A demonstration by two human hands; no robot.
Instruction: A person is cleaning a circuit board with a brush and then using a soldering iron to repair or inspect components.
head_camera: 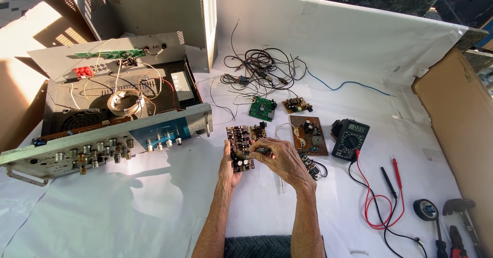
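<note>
My left hand (227, 166) grips the left edge of a brown circuit board (239, 143) crowded with small components, held just above the white sheet (154, 206). My right hand (283, 161) is closed around a small dark tool (261, 150) whose tip rests on the board's lower right part. A thin metal rod (281, 185) lies on the sheet under my right wrist.
An opened amplifier chassis (102, 119) with a knob-covered front panel (82, 150) fills the left. A green board (262, 108), two brown boards (307, 135), tangled wires (259, 70), a multimeter (350, 139) with red and black probes (391, 176), tape (425, 209) and pliers (456, 240) lie right. Cardboard (462, 129) walls the right.
</note>
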